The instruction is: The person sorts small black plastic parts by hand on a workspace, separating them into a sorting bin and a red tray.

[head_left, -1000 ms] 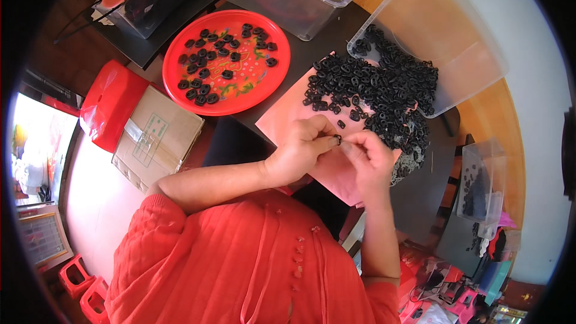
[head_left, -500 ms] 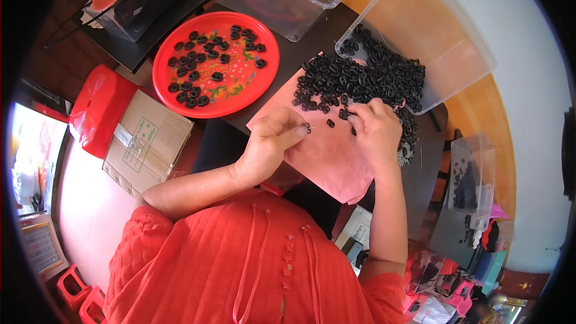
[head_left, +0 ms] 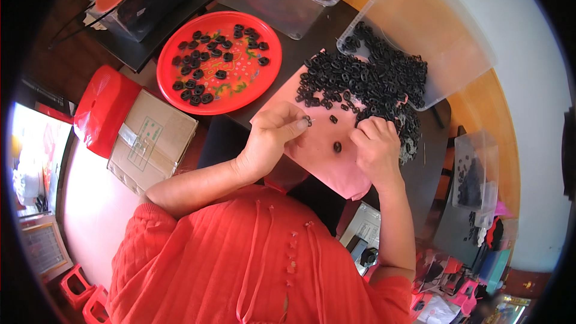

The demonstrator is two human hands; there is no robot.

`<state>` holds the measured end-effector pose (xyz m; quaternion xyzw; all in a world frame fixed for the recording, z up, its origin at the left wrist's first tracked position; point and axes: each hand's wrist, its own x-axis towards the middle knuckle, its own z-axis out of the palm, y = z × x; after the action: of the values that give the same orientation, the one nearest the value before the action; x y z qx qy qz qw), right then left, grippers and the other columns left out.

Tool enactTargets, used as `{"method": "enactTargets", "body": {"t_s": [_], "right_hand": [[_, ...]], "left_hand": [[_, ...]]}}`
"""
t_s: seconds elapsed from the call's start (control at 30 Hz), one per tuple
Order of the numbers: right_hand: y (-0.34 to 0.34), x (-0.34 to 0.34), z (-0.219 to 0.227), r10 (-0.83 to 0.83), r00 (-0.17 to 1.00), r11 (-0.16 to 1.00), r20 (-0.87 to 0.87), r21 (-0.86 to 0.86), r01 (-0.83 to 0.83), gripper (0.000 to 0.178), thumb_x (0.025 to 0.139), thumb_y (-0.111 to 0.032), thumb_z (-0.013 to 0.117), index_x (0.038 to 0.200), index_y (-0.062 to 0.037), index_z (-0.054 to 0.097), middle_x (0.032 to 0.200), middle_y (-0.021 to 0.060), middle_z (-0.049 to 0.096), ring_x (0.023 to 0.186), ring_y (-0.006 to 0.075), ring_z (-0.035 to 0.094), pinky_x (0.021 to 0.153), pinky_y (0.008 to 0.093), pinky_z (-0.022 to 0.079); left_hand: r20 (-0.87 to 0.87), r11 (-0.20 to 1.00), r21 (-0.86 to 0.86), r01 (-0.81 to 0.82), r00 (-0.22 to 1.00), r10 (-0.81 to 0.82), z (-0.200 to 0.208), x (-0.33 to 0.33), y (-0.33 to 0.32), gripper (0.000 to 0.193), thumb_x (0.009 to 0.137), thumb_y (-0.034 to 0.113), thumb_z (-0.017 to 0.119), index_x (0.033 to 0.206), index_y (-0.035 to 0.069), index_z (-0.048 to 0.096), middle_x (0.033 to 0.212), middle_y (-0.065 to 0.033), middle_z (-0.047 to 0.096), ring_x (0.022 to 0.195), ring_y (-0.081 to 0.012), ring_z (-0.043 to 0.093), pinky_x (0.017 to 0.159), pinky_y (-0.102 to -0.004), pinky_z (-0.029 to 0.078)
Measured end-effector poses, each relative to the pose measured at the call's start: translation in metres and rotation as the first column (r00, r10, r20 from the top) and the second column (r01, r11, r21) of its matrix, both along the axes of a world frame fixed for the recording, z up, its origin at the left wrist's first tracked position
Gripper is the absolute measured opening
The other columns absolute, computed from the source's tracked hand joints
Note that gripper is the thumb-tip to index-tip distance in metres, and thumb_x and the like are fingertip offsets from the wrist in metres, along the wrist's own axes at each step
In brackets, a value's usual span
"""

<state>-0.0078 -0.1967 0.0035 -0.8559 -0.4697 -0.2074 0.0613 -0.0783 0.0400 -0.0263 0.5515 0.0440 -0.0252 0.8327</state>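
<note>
My left hand (head_left: 277, 135) pinches a small black piece (head_left: 308, 121) between thumb and forefinger; a thin pale sliver seems to stick out from it. My right hand (head_left: 379, 149) rests at the near edge of a heap of small black looped pieces (head_left: 348, 75), its fingers bent down and drawn together. Whatever is under those fingertips is hidden. Between the hands, one black oval piece (head_left: 337, 147) lies on the pink sheet (head_left: 321, 165), and another single piece (head_left: 333, 119) lies closer to the heap.
A red round tray (head_left: 273, 78) with several black pieces stands at the far left. A clear plastic bin (head_left: 438, 30) lies tipped behind the heap. Another clear bin (head_left: 288, 15) is at the back. A cardboard box (head_left: 153, 135) sits low at left, beside a red stool (head_left: 108, 108).
My right hand has come slightly nearer and its fingers have curled in. A black oval piece now lies on the sheet between the hands. My left hand keeps its pinch in nearly the same place.
</note>
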Motion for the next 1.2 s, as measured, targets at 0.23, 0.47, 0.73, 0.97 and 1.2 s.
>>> {"method": "enactTargets", "body": {"t_s": [0.23,0.47,0.73,0.97,1.2], "right_hand": [[-0.011,-0.016,0.004,-0.231,0.969,0.947,-0.083,0.209,0.243,0.011,0.077,-0.01,0.068,0.086,-0.007,0.063,0.081,0.0047,0.056,0.076,0.0269,0.057,0.068,0.0394,0.045],[0.005,-0.033,-0.008,-0.277,0.946,0.942,-0.168,0.144,0.302,0.01,0.076,-0.013,0.071,0.084,-0.0094,0.066,0.08,0.0051,0.058,0.076,0.0265,0.058,0.069,0.0395,0.046],[-0.005,-0.029,-0.006,-0.185,0.917,0.961,-0.354,0.129,0.243,0.012,0.074,-0.009,0.07,0.084,-0.0074,0.065,0.081,0.0053,0.06,0.08,0.0258,0.06,0.072,0.0397,0.047],[-0.025,-0.031,-0.015,-0.131,0.984,0.955,-0.117,0.252,0.157,0.013,0.072,-0.002,0.07,0.082,-0.006,0.063,0.087,0.0078,0.062,0.089,0.0301,0.06,0.077,0.0403,0.047],[-0.042,-0.035,-0.012,-0.28,0.904,0.823,-0.324,0.405,0.399,0.011,0.076,-0.005,0.07,0.086,-0.0056,0.065,0.082,0.0088,0.062,0.081,0.0309,0.06,0.076,0.0391,0.048]], "left_hand": [[-0.006,0.998,0.056,0.029,1.0,-0.028,-0.004,0.005,0.002,0.007,0.095,0.008,0.057,0.094,0.001,0.059,0.077,-0.0037,0.063,0.064,-0.0098,0.06,0.056,-0.0216,0.047],[0.025,0.996,0.088,0.027,0.999,-0.029,-0.008,0.003,0.001,0.007,0.095,0.007,0.058,0.095,0.001,0.061,0.079,-0.0033,0.063,0.065,-0.0101,0.061,0.056,-0.0212,0.048],[0.001,0.997,0.067,0.036,0.999,-0.036,-0.006,0.002,0.0,0.006,0.094,0.007,0.059,0.095,0.001,0.061,0.078,-0.0024,0.063,0.065,-0.0094,0.061,0.055,-0.0208,0.048],[0.044,0.988,0.153,0.012,0.999,-0.019,-0.006,0.002,-0.001,0.005,0.094,0.006,0.059,0.094,0.002,0.061,0.077,-0.002,0.063,0.064,-0.008,0.06,0.055,-0.0202,0.047],[0.076,0.985,0.171,0.009,0.997,-0.022,-0.008,0.001,-0.003,0.005,0.094,0.005,0.058,0.094,0.001,0.061,0.076,-0.0021,0.062,0.064,-0.0078,0.06,0.053,-0.0205,0.048]]}}
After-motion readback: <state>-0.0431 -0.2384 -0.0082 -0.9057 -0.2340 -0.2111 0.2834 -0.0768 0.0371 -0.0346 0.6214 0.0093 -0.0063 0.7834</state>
